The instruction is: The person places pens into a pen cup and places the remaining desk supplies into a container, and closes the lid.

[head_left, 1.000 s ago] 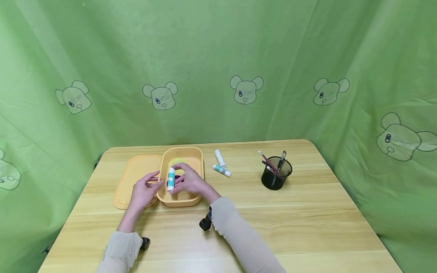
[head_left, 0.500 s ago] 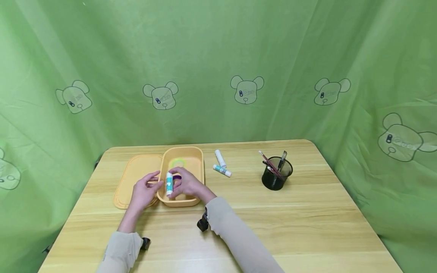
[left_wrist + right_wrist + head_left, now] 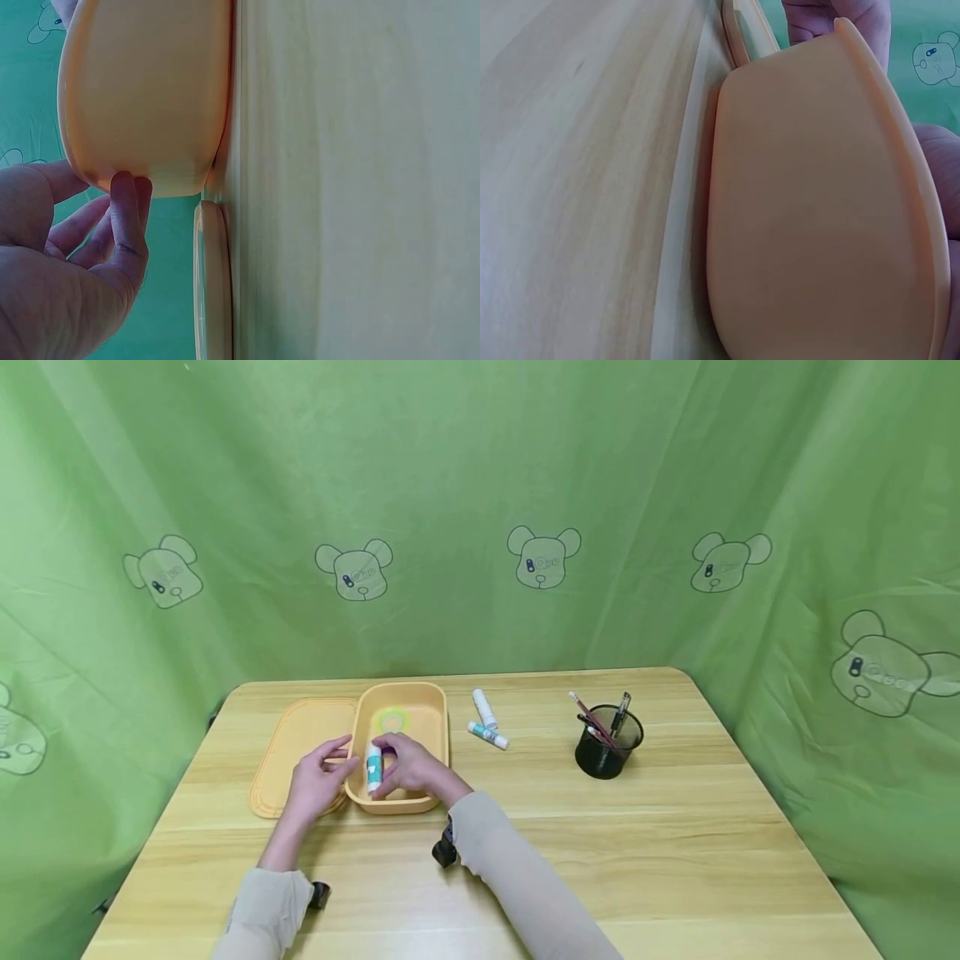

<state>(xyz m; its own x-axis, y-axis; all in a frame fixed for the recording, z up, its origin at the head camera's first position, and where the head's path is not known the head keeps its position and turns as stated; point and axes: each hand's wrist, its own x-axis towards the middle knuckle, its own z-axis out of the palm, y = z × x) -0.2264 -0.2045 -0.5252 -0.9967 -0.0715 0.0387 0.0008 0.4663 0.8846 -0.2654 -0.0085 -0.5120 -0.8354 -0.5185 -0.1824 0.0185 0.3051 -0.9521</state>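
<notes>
Held stick (image 3: 375,768), head view: inside the box (image 3: 397,808), near its left wall, between thumb and fingers.
Right hand (image 3: 418,767), head view: reaching into the box, grasping the held stick.
Left hand (image 3: 318,782), head view: at the box's left rim.
Ring (image 3: 392,710), head view: yellow-green, on the box floor, toward the far end.
Lid (image 3: 296,743), head view: flat on the table (image 3: 615,868), left of the box.
White stick (image 3: 481,703), head view: right of the box, just beside a teal-labelled stick (image 3: 487,735).
Cup (image 3: 600,760), head view: black, pens standing in it.
Left hand, left wrist view: digits touching the box; whether they pinch its rim cannot be told.
Box, right wrist view: wall hides the held stick.
</notes>
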